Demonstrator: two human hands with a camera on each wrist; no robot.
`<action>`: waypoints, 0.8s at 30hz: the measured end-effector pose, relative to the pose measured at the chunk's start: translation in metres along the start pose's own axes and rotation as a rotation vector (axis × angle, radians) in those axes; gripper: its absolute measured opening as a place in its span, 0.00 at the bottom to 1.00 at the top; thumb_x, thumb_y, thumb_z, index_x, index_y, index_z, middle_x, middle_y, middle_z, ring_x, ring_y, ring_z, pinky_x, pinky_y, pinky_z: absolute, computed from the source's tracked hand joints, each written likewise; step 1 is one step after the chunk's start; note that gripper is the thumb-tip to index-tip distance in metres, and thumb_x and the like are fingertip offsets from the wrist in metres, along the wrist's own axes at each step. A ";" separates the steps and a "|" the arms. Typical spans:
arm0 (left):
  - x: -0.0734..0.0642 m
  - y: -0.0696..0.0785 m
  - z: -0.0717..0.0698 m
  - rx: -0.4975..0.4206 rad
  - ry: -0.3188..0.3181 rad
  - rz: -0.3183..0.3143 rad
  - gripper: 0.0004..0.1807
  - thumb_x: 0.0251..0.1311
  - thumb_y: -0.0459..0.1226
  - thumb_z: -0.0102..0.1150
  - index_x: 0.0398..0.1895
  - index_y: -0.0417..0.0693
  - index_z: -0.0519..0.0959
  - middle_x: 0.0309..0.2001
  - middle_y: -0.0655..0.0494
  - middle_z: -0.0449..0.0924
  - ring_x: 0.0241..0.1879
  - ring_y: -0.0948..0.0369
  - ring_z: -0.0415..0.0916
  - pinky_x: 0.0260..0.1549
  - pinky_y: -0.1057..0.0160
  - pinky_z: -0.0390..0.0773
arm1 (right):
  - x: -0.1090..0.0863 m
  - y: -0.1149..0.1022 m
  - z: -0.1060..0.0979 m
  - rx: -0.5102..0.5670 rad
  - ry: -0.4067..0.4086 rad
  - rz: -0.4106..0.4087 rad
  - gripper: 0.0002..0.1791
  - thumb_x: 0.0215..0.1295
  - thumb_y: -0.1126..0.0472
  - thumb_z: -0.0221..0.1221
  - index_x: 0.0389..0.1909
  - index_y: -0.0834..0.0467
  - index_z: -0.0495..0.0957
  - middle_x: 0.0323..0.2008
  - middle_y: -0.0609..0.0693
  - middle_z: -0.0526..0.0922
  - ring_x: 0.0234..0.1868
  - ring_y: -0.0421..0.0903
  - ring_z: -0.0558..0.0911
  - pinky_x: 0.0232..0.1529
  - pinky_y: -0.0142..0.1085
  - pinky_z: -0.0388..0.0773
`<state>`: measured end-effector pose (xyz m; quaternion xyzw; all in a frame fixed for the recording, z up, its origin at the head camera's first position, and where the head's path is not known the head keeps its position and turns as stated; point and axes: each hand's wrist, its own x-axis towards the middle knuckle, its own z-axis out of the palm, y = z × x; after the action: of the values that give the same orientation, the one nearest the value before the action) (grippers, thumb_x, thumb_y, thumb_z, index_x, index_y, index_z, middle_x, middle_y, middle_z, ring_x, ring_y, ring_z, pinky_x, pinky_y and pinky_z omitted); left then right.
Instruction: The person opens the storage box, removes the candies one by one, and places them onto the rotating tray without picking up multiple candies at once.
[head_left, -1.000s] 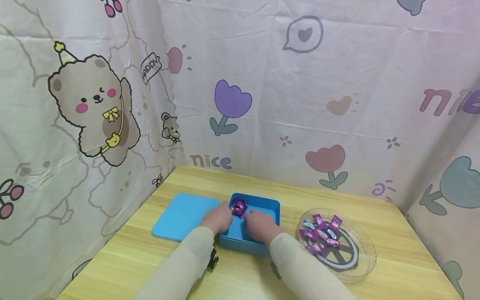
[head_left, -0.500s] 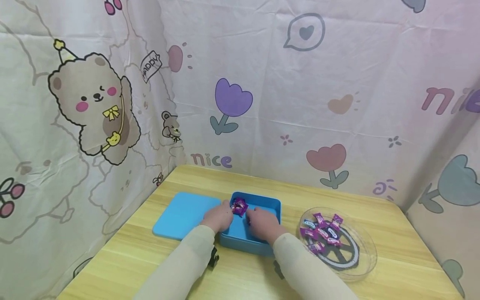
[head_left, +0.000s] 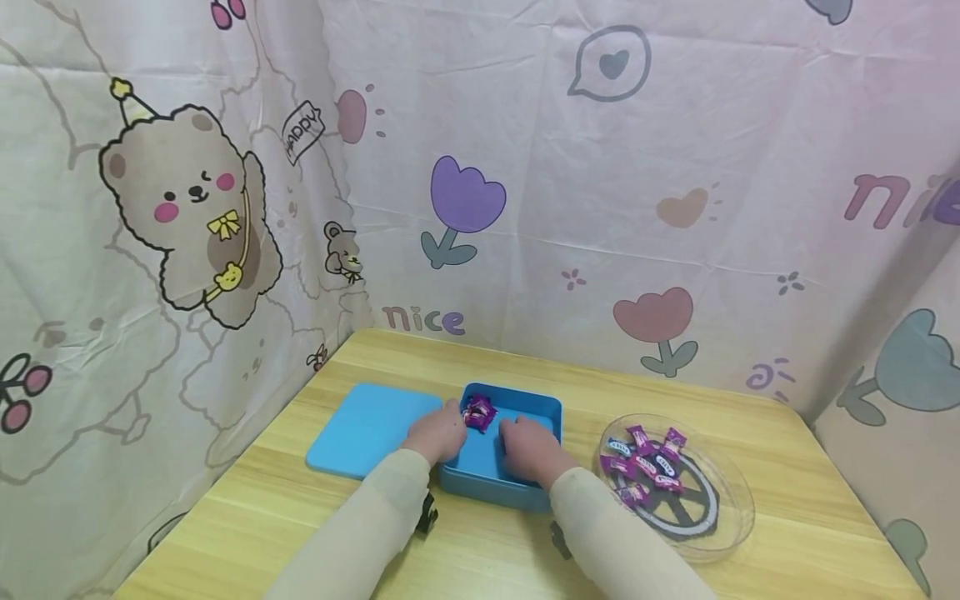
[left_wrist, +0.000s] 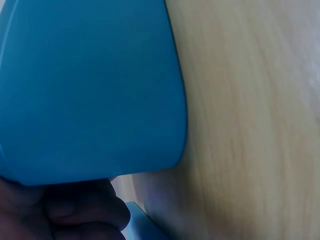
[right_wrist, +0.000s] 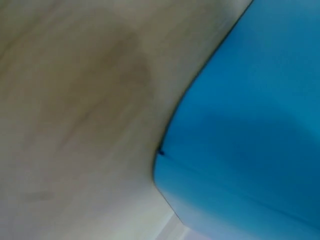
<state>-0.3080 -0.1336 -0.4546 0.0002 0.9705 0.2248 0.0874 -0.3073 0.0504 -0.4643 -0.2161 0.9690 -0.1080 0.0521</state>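
**Purple-wrapped candies (head_left: 480, 412) inside a blue box (head_left: 495, 490), toward its far left corner**

At the left, a blue lid (head_left: 367, 427) lies flat on the wood-grain table (head_left: 480, 550), just beside the box. Next, the left hand (head_left: 437, 436) grips the box's left wall, fingers curled at its edge, near the candies. To their right, the right hand (head_left: 531, 452) reaches into the box, fingers curled together; I cannot tell whether they are clamped on anything. Rightmost, apart from the box, a clear round dish (head_left: 733, 527) holds more wrapped candies (head_left: 645, 467), mostly purple or pink.

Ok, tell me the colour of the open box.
The box is plain blue; the head view shows it best.
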 end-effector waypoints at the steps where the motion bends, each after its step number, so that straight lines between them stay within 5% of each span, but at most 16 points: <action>1: 0.000 0.000 0.000 0.005 0.001 0.000 0.33 0.74 0.40 0.45 0.77 0.35 0.56 0.69 0.40 0.70 0.46 0.48 0.74 0.49 0.45 0.78 | 0.000 0.000 0.000 0.000 -0.001 -0.001 0.06 0.71 0.56 0.62 0.43 0.54 0.79 0.35 0.49 0.80 0.40 0.49 0.79 0.53 0.51 0.79; 13: 0.002 -0.001 0.003 -0.018 -0.012 -0.009 0.33 0.75 0.41 0.43 0.78 0.36 0.55 0.72 0.40 0.65 0.52 0.48 0.72 0.62 0.38 0.68 | -0.003 -0.003 -0.002 -0.043 -0.036 -0.005 0.12 0.70 0.55 0.63 0.49 0.56 0.79 0.37 0.51 0.82 0.43 0.51 0.81 0.54 0.51 0.79; 19: 0.003 -0.002 0.005 -0.009 -0.009 -0.007 0.33 0.75 0.40 0.43 0.78 0.36 0.55 0.72 0.40 0.66 0.50 0.48 0.73 0.59 0.40 0.72 | -0.005 -0.003 -0.001 -0.029 -0.049 0.011 0.16 0.70 0.54 0.63 0.54 0.58 0.79 0.44 0.54 0.83 0.49 0.54 0.82 0.56 0.53 0.77; 24: 0.003 -0.002 0.005 -0.010 -0.002 -0.004 0.33 0.75 0.41 0.44 0.78 0.36 0.55 0.71 0.40 0.68 0.48 0.48 0.73 0.54 0.42 0.76 | -0.004 -0.001 -0.004 0.016 -0.036 0.008 0.12 0.70 0.55 0.63 0.49 0.56 0.80 0.41 0.52 0.81 0.43 0.50 0.80 0.52 0.50 0.80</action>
<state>-0.3099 -0.1329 -0.4599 -0.0022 0.9693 0.2295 0.0888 -0.3036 0.0520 -0.4602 -0.2137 0.9679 -0.1117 0.0715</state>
